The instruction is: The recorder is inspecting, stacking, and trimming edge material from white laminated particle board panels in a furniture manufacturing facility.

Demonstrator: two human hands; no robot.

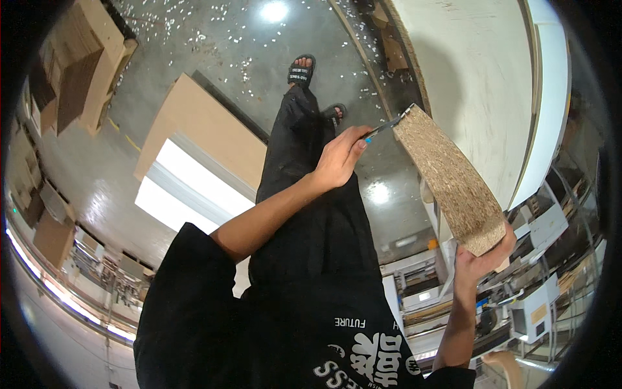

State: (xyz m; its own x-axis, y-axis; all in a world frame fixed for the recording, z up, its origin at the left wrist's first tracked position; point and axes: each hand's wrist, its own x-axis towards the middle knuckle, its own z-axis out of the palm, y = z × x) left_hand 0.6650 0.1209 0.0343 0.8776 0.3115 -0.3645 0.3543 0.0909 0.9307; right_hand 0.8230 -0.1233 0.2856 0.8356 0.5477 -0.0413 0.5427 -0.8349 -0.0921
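My right hand [484,262] grips the near end of a curved strip of raw particleboard [451,178], with the thumb on one side and fingers around the other. The strip slants away to the upper left. My left hand [339,159] is closed around a slim, dark, knife-like tool [387,126] with a small blue part near the fingers. Its tip reaches the far end of the strip, where the edge looks pale and rough. The tool's exact kind is too small to make out, and my palm hides its handle.
To the right lies a large pale panel [476,84] with a thick particleboard edge. White and brown boards [210,126] are stacked at my left. Cardboard [87,71] sits at the far left. White chips are scattered over the grey floor [214,39]. Machinery [534,311] stands at lower right.
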